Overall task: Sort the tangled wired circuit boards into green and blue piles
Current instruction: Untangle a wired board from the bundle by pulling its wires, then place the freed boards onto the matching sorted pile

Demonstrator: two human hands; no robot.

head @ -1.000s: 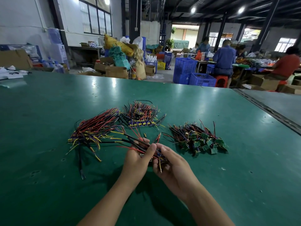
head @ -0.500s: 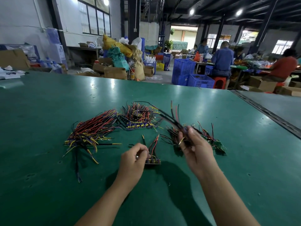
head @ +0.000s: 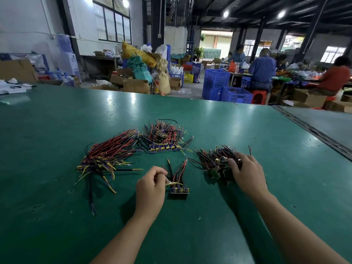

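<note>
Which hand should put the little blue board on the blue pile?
Probably the left. The left hand pinches a wire of the blue board, and the blue pile lies just beyond it. The right hand grips wires in the green pile, off to the side.

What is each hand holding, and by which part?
The left hand pinches a yellow wire of the small blue board. The right hand grips dark wires on the green pile; which board cannot be told.
</note>
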